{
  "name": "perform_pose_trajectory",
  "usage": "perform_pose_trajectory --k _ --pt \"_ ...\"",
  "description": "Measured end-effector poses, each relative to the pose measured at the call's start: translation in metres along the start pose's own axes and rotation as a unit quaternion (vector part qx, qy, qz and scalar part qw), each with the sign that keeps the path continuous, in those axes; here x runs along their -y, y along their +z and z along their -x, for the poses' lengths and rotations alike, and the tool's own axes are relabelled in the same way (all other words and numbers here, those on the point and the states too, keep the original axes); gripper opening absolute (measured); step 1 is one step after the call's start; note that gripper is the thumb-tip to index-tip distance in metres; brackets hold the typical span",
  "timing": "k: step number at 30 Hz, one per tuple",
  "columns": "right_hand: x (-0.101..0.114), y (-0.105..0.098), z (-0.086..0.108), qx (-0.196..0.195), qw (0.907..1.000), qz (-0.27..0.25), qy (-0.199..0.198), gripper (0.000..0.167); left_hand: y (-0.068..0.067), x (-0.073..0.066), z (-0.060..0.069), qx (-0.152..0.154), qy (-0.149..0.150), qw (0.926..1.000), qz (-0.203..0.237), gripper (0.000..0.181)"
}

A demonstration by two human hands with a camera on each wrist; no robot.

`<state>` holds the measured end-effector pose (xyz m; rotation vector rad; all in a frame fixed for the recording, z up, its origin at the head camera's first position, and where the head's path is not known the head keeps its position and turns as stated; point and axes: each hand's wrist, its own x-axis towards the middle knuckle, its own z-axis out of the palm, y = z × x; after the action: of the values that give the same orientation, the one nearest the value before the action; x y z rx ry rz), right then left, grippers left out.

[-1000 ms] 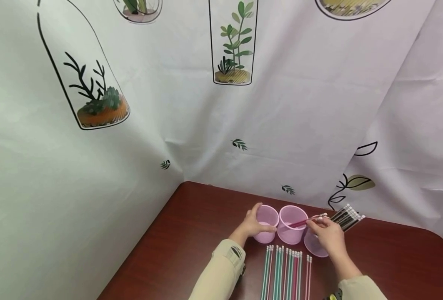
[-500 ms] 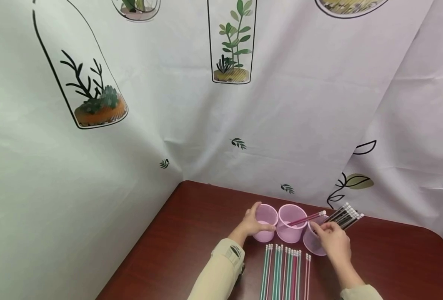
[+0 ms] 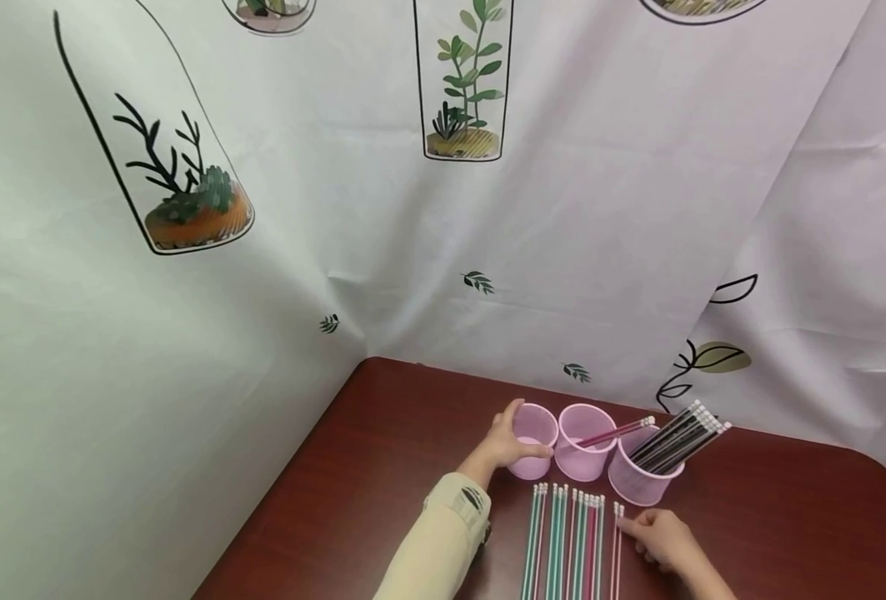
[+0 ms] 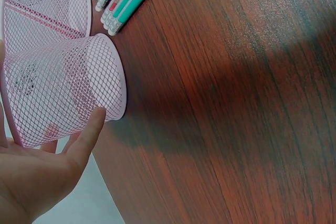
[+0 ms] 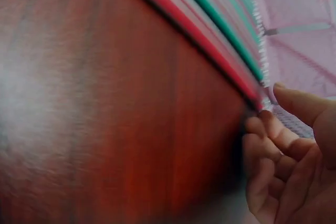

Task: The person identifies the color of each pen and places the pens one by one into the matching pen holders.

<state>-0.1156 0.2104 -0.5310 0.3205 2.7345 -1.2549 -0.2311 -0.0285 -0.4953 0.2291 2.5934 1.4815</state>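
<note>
My left hand (image 3: 504, 442) holds the leftmost pink mesh pencil cup (image 3: 534, 468), thumb in front and fingers around its far left side. In the left wrist view that cup (image 4: 58, 87) fills the upper left beside the hand (image 4: 42, 177). My right hand (image 3: 666, 537) is at the eraser ends of the rightmost red pencils (image 3: 617, 550) on the table. The right wrist view is blurred; thumb and forefinger there stand slightly apart beside the end of a red pencil (image 5: 226, 72). The middle cup (image 3: 583, 467) holds red pencils (image 3: 615, 433) leaning right.
The right pink cup (image 3: 638, 487) holds several black pencils (image 3: 675, 442) with white erasers. A row of green and red pencils (image 3: 563, 542) lies on the brown table (image 3: 352, 475), erasers toward the cups. A printed white cloth (image 3: 382, 208) hangs behind.
My right hand has let go of the red pencils in the middle cup and moved down to the rightmost red pencils on the table. My left hand stays at the left cup.
</note>
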Motion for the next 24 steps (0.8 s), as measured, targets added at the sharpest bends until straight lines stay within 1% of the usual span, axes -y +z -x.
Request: perform_pose_trajectory --k 2,4,16,19,24 --pt "-0.0034 0.0035 0.0000 0.003 0.9998 -0.014 0.013 0.029 0.0002 -0.0001 0.0001 0.001 0.000 1.0000 0.001 0.099" --pt "-0.0044 0.0057 -0.0003 0.000 0.9998 -0.014 0.010 0.027 0.0002 -0.0002 0.0002 0.001 0.001 1.0000 0.001 0.099" --pt "-0.0015 0.0088 -0.0011 -0.005 0.9995 0.030 -0.001 0.023 -0.0002 -0.0003 -0.0002 -0.003 0.004 1.0000 0.002 0.099" --pt "0.0004 0.0087 -0.0017 -0.001 0.9986 0.052 -0.004 0.022 0.0001 0.0001 -0.0002 -0.003 0.003 1.0000 0.002 0.099" --pt "0.0035 0.0064 -0.0041 0.001 0.9923 0.123 -0.009 0.026 0.0010 0.0006 -0.0004 -0.004 0.002 1.0000 0.000 0.100"
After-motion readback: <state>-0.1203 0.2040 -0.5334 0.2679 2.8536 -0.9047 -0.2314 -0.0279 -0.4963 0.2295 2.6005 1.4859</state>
